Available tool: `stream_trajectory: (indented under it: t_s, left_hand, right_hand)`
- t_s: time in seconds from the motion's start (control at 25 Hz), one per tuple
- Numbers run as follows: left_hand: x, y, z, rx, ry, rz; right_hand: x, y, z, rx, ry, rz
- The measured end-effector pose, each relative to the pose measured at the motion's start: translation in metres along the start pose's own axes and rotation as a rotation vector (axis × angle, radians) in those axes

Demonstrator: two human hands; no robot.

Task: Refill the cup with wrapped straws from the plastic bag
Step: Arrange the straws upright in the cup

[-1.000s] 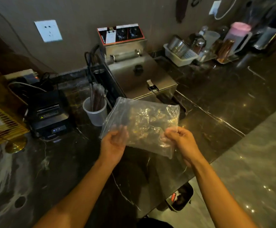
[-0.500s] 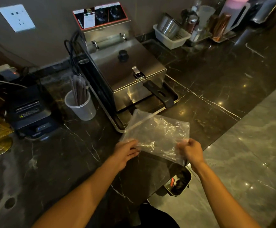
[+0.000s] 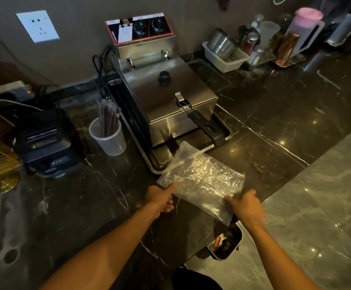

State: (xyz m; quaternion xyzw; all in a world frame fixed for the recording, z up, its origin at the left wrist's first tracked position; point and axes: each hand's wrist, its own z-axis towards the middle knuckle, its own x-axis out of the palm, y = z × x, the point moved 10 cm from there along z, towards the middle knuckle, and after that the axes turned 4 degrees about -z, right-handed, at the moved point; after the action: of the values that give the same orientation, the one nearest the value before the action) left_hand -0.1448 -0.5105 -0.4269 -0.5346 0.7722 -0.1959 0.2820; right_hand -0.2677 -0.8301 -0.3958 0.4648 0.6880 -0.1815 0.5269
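A clear, crinkled plastic bag (image 3: 203, 178) lies flat on the dark marble counter, just in front of the fryer. It looks flat, with no straws visible inside. My left hand (image 3: 161, 198) pinches its near left corner. My right hand (image 3: 246, 208) grips its near right corner at the counter's edge. A translucent cup (image 3: 108, 138) stands left of the fryer, holding several dark wrapped straws (image 3: 107, 116) that stick up above its rim.
A steel fryer (image 3: 166, 97) with a black basket handle sits behind the bag. A black receipt printer (image 3: 45, 141) stands left of the cup. A white basket with metal tins (image 3: 225, 53) and a pink-lidded jug (image 3: 305, 28) line the back right. A bin (image 3: 225, 244) sits below the counter edge.
Both hands brought the bag down from in front of the cup to the counter before the fryer. The cup with its straws came into full view.
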Motion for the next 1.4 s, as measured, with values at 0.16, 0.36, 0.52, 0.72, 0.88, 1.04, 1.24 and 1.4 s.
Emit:
stream_trajectory:
  t_s: [0.16, 0.36, 0.52, 0.72, 0.88, 1.04, 1.24, 1.4]
  left_hand:
    - [-0.024, -0.027, -0.007, 0.145, 0.002, 0.101]
    - [-0.107, -0.096, -0.03, 0.498, -0.196, 0.094]
    - [-0.19, -0.122, -0.037, 0.636, -0.416, -0.039]
    - [-0.245, -0.127, -0.003, 0.526, -0.466, -0.082]
    - [-0.256, -0.131, 0.036, 0.466, -0.405, -0.112]
    - [-0.25, -0.143, 0.045, 0.451, -0.27, -0.142]
    - [-0.253, -0.143, 0.056, 0.476, -0.2, -0.234]
    - [-0.264, -0.135, 0.053, 0.476, -0.193, -0.223]
  right_hand:
    - [-0.022, 0.073, -0.022, -0.255, -0.074, 0.048]
    - [-0.004, 0.214, -0.059, -0.64, 0.122, 0.26]
    - [0.018, 0.303, -0.076, -0.728, 0.238, 0.411]
    - [0.034, 0.377, -0.097, -0.726, 0.393, 0.516]
    - [0.048, 0.412, -0.086, -0.653, 0.43, 0.523]
    - [0.067, 0.43, -0.074, -0.576, 0.494, 0.527]
    - [0.08, 0.443, -0.078, -0.564, 0.606, 0.608]
    - [0.082, 0.441, -0.101, -0.665, 0.659, 0.588]
